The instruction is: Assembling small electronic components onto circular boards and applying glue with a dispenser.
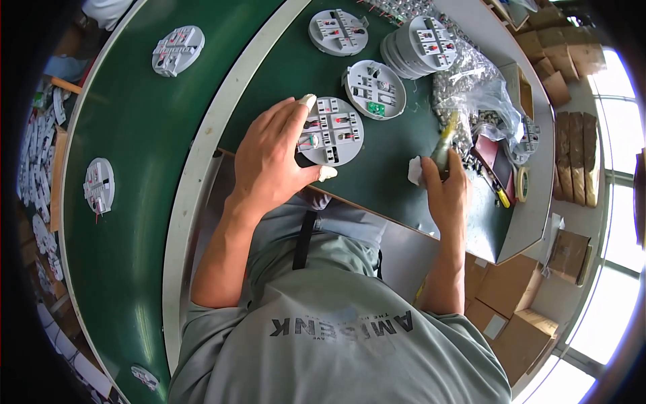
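Observation:
My left hand (272,151) spans the left side of a round white plastic base (346,138) on the green bench, its fingers curled at the upper edge and the thumb by the lower edge. Pale covers sit on the thumb and a fingertip. The base carries small black parts and red-tipped pieces. To the right, my right hand (447,195) is closed around a slim tool with a greenish handle (441,151) and yellow end; its exact kind is unclear. A small white piece (415,171) lies by the right thumb. Behind the base sits a round housing (375,90) with a green circuit board.
A stack of round bases (418,47) and a single base (338,32) stand at the back. Clear bags of small metal parts (474,81) fill the right side, near a tape roll (522,184) and yellow-handled cutter (503,196). Left runs a green conveyor belt (134,269) carrying several bases.

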A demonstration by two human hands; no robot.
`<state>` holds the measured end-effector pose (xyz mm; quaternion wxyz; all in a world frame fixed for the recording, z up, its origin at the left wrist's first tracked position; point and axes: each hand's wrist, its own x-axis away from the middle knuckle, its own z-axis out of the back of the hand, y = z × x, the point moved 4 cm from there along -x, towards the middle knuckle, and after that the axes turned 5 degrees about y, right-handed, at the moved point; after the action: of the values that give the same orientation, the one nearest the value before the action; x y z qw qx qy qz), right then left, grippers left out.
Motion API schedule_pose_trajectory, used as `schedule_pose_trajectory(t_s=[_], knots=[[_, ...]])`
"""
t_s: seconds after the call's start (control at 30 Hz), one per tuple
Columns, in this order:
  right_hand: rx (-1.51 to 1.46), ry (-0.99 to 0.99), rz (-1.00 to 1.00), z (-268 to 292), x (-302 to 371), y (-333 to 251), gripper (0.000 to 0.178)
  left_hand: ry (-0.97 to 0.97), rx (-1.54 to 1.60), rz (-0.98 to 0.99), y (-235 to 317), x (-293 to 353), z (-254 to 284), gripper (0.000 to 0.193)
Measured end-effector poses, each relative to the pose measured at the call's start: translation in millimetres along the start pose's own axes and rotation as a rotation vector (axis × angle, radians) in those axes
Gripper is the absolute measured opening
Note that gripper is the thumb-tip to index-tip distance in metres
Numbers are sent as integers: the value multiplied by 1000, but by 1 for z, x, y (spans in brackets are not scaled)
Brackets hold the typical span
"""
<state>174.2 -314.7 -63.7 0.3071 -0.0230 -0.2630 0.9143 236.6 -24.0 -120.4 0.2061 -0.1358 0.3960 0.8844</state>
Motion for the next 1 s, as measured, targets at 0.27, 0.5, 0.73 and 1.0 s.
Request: schedule_pose_trajectory(t_s=[0.27,0.5,0.73,1.0], knots=[[-177,140,724,-36,40,-45,26,54,-56,-52,7,15,7,107],[-296,-125,831,-71,34,-86,19,65,-19,-34,10,12,14,103],[-296,-143,838,-74,33,-90,13,64,16,-35,2,13,15,97],[-216,60,753,-88,37,-76,15,76,16,-71,3,17,8,97]])
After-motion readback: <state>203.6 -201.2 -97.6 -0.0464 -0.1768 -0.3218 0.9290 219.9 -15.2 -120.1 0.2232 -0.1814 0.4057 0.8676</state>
